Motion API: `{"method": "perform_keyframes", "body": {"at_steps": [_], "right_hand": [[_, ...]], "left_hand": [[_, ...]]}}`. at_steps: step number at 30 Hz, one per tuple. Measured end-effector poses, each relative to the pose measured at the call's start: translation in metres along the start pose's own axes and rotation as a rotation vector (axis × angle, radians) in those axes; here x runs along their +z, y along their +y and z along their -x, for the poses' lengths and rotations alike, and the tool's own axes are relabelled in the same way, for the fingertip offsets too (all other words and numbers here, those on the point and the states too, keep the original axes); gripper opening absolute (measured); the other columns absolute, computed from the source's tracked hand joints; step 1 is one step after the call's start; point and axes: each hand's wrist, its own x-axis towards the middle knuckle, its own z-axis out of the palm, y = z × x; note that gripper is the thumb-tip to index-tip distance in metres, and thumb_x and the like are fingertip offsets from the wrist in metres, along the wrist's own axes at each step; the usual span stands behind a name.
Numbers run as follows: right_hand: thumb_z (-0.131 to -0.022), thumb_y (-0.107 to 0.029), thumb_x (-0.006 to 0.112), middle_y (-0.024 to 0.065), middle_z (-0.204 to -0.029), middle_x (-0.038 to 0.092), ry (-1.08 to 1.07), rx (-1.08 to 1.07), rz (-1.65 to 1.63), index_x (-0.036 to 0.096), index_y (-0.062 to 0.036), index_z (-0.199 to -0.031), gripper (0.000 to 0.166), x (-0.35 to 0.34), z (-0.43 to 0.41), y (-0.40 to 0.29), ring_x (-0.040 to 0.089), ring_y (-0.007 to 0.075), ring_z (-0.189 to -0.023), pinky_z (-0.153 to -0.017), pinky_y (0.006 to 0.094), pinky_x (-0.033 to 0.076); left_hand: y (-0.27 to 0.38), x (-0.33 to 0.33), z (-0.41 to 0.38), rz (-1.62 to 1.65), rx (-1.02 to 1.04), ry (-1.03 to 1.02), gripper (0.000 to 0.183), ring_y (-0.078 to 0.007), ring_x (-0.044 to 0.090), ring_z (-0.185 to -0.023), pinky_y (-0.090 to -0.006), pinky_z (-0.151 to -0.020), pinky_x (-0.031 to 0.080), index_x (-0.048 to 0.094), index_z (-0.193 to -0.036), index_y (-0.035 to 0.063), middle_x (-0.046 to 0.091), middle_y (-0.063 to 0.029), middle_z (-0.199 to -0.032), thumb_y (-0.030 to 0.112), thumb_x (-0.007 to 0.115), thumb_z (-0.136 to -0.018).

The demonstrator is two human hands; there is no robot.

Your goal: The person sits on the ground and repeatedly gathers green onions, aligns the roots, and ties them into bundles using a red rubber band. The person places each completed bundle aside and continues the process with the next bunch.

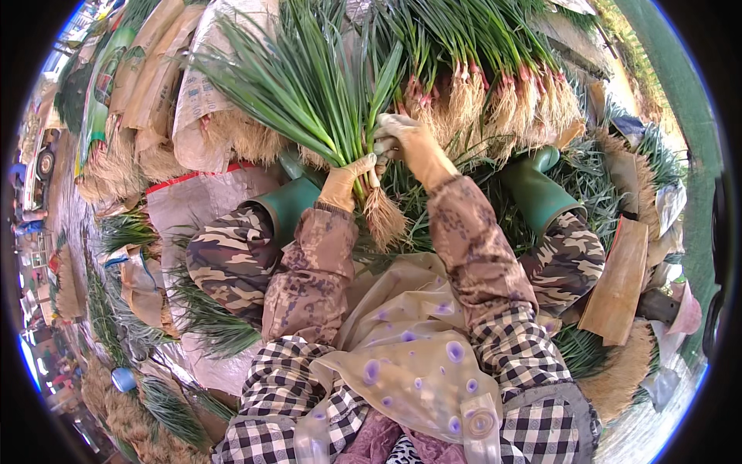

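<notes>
My left hand (348, 180), in a pale work glove, grips the lower stems of a bunch of green garlic or similar allium plants (313, 98). Its long flat leaves fan up and to the left. The bunch's pale stringy roots (384, 217) hang below the fingers. My right hand (408, 142), also gloved, pinches a stalk at the right side of the bunch, just above my left thumb. The right fingertips are partly hidden behind the stems. Both hands are close together between my knees, over loose trimmed leaves (423, 200).
More plants with reddish stems and roots (469, 104) lie in a row ahead. Sacking-wrapped bundles (203, 87) stand at upper left. Green rubber boots (536, 185) flank my hands. A plastic apron (406, 325) covers my lap. A blue-white cup-like object (123, 379) sits at lower left.
</notes>
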Motion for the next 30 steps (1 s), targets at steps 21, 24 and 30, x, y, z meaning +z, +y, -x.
{"method": "perform_keyframes", "body": {"at_steps": [21, 24, 30], "right_hand": [[-0.080, -0.038, 0.068, 0.0113, -0.078, 0.068, 0.584, -0.194, 0.906, 0.065, -0.0028, -0.095, 0.038, -0.059, -0.052, -0.008, 0.062, 0.0149, -0.062, -0.059, 0.0297, 0.051], [-0.080, -0.031, 0.069, 0.0152, -0.077, 0.068, 0.612, -0.278, 1.008, 0.063, 0.0009, -0.102, 0.039, -0.074, -0.086, 0.024, 0.065, 0.0220, -0.066, -0.062, 0.0331, 0.052], [-0.081, -0.028, 0.064, 0.0124, -0.065, 0.063, 0.495, -0.488, 1.414, 0.065, -0.0112, -0.093, 0.021, -0.027, 0.014, 0.008, 0.063, 0.0264, -0.056, -0.054, 0.0378, 0.050]], "left_hand": [[0.108, 0.044, 0.013, 0.158, 0.313, -0.306, 0.047, -0.0120, 0.049, -0.064, -0.0250, -0.053, 0.045, 0.044, -0.130, 0.0020, 0.052, 0.0004, -0.071, 0.021, 0.058, -0.089], [0.081, 0.034, -0.003, 0.212, 0.160, -0.221, 0.043, -0.0106, 0.049, -0.063, -0.0241, -0.052, 0.044, 0.052, -0.121, -0.0007, 0.050, 0.0014, -0.070, 0.023, 0.062, -0.087], [0.040, 0.034, -0.013, -0.012, 0.112, 0.013, 0.028, -0.0152, 0.065, -0.072, -0.0251, -0.055, 0.052, 0.061, -0.106, 0.0024, 0.068, -0.0096, -0.088, 0.014, 0.068, -0.081]]}}
